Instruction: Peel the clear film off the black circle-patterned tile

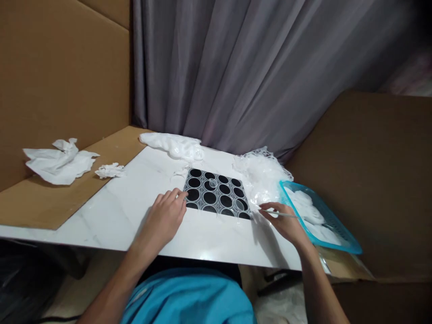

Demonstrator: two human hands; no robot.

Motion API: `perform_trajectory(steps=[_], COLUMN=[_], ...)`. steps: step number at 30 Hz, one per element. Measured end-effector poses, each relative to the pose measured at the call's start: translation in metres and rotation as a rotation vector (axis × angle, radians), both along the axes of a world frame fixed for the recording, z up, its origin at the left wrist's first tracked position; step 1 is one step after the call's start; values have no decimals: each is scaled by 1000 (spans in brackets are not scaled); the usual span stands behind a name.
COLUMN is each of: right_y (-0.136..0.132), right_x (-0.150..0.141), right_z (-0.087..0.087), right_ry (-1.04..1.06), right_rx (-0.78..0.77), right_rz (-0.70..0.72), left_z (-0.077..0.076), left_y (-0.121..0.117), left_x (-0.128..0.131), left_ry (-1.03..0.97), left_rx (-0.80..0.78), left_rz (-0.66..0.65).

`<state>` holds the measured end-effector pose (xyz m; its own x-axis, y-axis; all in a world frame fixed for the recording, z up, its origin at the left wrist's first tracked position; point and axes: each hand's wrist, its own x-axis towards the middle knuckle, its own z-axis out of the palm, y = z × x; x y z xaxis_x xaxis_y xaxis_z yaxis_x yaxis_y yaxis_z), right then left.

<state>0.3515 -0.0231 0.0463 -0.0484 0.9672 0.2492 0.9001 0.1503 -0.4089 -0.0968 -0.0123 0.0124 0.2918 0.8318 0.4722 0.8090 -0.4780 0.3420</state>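
Observation:
A black sheet (pixel 218 198) printed with rows of black circles on a grey pattern lies on the white table. Two clear round pieces rest on it, one a small disc (pixel 212 183) near the middle, the other a larger ring (pixel 240 204) at the right. My left hand (pixel 168 209) is closed, its fingertips at the sheet's left edge, seeming to pinch it. Just right of the sheet, my right hand (pixel 281 221) pinches a thin pale stick-like tool (pixel 285 214), whose exact kind I cannot make out. Its tip points left.
White netting and clear plastic (pixel 263 173) lie behind my right hand, beside a blue basket (pixel 354 246) of white pieces. A white plastic bag (pixel 173 145) sits at the back. Crumpled tissues (pixel 62 162) lie left. Cardboard walls (pixel 60 81) and a grey curtain (pixel 209 67) enclose the table.

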Motion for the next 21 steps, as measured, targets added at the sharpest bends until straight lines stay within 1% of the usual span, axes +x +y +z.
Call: perform_trajectory(steps=[2,4,5,7,9,10,12,14,16,18,21], right_y=[11,32,46,76,104,116,132,138,137,132,126], right_x=[-26,-53,-65,-88,-103,-108,-112,-110,-106,-103,-103], right_z=[8,15,16,12,0,-8,-26,-42,-54,-60,-57], right_ry=[141,300,376,477,535,556,591,611,633,674,714], right_rx=[-2,-37,-51,-99,-107,-90,-32,18,31,20,26], right_rz=[118,268,317,397,460,449,365,259,212,255,387], left_z=[8,14,16,16,13,10,1,-7,-15,-18,-17], left_y=[31,65,81,110,130,137,144,146,145,144,143], left_x=[8,23,33,54,73,81,92,97,98,99,102], left_ry=[-54,-115,-119,-103,-73,-58,-36,-40,-77,-149,-310], left_rx=[-26,-77,-107,-123,-127,-131,-145,-160,-177,-195,-231], left_rz=[-78,-160,-197,-243,-298,-324,-362,-376,-383,-383,-376])
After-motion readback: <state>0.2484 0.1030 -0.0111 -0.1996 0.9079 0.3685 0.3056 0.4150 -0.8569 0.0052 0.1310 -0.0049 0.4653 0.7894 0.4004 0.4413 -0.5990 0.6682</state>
